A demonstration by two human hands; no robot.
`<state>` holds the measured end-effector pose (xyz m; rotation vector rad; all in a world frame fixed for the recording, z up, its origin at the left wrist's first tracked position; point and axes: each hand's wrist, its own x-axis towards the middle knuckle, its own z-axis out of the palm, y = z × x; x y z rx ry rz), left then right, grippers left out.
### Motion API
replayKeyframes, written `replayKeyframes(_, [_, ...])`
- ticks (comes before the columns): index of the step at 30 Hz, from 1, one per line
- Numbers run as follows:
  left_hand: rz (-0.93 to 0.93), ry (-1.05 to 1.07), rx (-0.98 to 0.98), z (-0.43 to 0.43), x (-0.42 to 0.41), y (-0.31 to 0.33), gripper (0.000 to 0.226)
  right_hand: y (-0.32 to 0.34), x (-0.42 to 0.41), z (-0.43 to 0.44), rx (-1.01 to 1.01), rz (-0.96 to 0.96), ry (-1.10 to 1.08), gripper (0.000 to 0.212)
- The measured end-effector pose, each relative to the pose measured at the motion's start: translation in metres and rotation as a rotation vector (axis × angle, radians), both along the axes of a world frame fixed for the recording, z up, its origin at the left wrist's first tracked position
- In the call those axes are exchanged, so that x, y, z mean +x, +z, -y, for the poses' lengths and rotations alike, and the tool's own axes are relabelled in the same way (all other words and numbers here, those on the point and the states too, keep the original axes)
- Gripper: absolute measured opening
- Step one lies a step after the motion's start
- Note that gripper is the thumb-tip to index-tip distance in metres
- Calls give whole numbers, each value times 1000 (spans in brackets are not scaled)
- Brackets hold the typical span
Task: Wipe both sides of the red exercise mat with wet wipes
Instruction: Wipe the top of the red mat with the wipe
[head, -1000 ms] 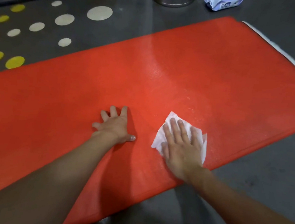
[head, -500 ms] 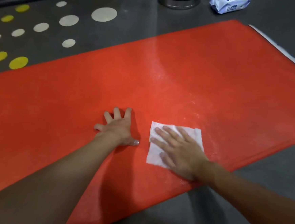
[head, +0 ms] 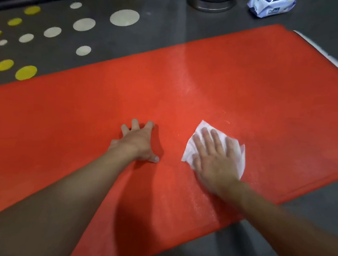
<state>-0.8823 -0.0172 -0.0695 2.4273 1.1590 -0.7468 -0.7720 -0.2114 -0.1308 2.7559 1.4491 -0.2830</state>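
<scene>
Mid-stroke on the upper face of the red exercise mat [head: 248, 83], laid flat on the grey floor [head: 301, 229] and running across the view from 8 o'clock to 2 o'clock. Wiping with a white wet wipe [head: 239, 156], flattened under the right hand [head: 216, 160] at roughly 5 o'clock of the mat's middle, near the close edge. Right hand spread, fingers straight and slightly apart, palm down on the wipe, blurred as if sliding. Left hand [head: 138, 141] just beside, at 9 o'clock of the wipe, fingers splayed and arched, tips and thumb planted on bare mat, apparently bracing, holding nothing. Probably the first side only; impossible to tell how much of it done. Next: sweeping on over the stretches toward 9 and 3 o'clock, then flipping the mat for its underside. Fresh wipes in the pack [head: 272, 4] at 1 o'clock, well apart on the floor
</scene>
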Motion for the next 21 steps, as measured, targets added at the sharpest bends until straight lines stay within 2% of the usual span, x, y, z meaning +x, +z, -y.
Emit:
replayKeyframes(2, [37, 3, 52, 0, -1, -1, 106, -2, -27, -1, 32, -32, 156, 65])
replayKeyframes(4, [34, -6, 87, 3, -1, -4, 117, -2, -17, 4, 22, -30, 380, 58])
replayKeyframes(5, [22, -14, 82, 4, -1, -4, 125, -2, 0, 4, 7, -5, 421, 57])
replayKeyframes(6, [10, -20, 64, 4, 1, -5, 129, -2, 17, 2, 1, 18, 367, 57])
replayKeyframes(8, [-19, -14, 2, 2, 4, -6, 129, -1, 38, -8, 3, 49, 106, 62])
replayKeyframes(10, [-35, -5, -26, 0, 10, -7, 129, -5, 21, -21, -3, 11, -23, 67])
replayKeyframes(11, [-42, -1, -27, 0, 12, -8, 130, -7, 5, -24, 15, -6, 26, 68])
replayKeyframes(13, [-58, 2, -24, 0, 16, -8, 132, -4, -15, -22, 23, -35, 262, 63])
replayKeyframes(15, [-63, 1, -16, 0, 15, -9, 131, -1, 8, -20, 14, 4, 413, 58])
replayKeyframes(16, [-60, -4, -15, 0, 14, -9, 130, 0, 23, -23, 15, 28, 362, 58])
replayKeyframes(19, [-44, -10, -38, -1, 13, -10, 129, 3, 31, -39, -13, 32, -40, 68])
replayKeyframes(20, [-47, -10, -37, -2, 13, -10, 130, 0, 15, -46, -9, 10, -66, 69])
replayKeyframes(21, [-55, -13, -37, -1, 14, -9, 130, -2, -3, -49, 1, -20, 10, 69])
